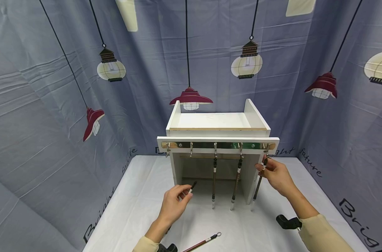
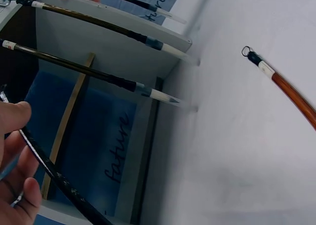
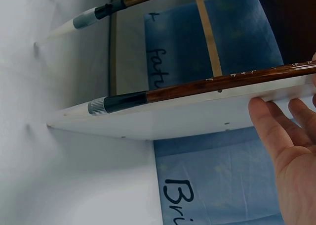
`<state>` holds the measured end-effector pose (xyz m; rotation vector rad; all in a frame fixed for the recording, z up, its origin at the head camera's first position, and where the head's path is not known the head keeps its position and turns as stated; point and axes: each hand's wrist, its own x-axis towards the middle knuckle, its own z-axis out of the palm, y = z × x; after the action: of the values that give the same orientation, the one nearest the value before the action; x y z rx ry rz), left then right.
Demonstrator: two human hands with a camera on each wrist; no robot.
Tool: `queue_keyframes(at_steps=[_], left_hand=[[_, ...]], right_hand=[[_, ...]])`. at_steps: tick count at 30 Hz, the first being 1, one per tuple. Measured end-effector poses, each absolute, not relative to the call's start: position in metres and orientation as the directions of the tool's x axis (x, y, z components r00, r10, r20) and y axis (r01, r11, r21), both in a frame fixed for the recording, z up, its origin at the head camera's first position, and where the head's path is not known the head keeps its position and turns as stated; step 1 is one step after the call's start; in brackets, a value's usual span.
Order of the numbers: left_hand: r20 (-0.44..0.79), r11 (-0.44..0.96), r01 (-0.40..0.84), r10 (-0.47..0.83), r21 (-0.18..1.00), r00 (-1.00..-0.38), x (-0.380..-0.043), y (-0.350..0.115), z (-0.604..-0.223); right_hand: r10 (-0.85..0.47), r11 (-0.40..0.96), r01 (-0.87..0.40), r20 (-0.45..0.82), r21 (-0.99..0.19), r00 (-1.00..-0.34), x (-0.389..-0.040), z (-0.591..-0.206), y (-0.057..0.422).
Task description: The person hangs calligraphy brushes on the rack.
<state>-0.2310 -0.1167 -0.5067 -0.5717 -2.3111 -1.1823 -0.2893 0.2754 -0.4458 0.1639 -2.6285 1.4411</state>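
Observation:
A dark calligraphy brush (image 2: 59, 178) is pinched by my left hand (image 1: 174, 203), its top end poking up past the fingertips in the head view. My right hand (image 1: 277, 175) holds the upper part of another calligraphy brush (image 1: 258, 185), which hangs at the rightmost hook (image 1: 266, 148). In the right wrist view, some of these fingers (image 3: 269, 123) lie along the cabinet's side panel. Two more brushes, a middle one (image 1: 214, 180) and one to its right (image 1: 236, 182), hang bristles down from hooks. The two leftmost hooks, one of them the outer hook (image 1: 167, 149), carry nothing.
A white cabinet (image 1: 178, 168) with a front hook rail (image 1: 203, 145) stands on the white-covered table (image 1: 140, 196). A reddish-brown brush (image 1: 203, 242) with a loop lies in front of it. Behind hangs a blue-grey curtain (image 1: 153, 70) printed with lamps.

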Motion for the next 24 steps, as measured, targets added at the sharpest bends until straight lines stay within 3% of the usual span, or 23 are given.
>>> queue_keyframes(at_steps=[10, 24], left_hand=[[0.689, 0.492, 0.614, 0.039, 0.618, -0.724, -0.235, -0.111, -0.494], [0.830, 0.461, 0.737, 0.002, 0.494, -0.557, -0.237, -0.105, -0.472]], right_hand=[[-0.024, 0.536, -0.164, 0.179, -0.829, -0.984, -0.288, -0.446, 0.275], [-0.025, 0.524, -0.169, 0.184, -0.835, -0.983, -0.289, -0.445, 0.276]])
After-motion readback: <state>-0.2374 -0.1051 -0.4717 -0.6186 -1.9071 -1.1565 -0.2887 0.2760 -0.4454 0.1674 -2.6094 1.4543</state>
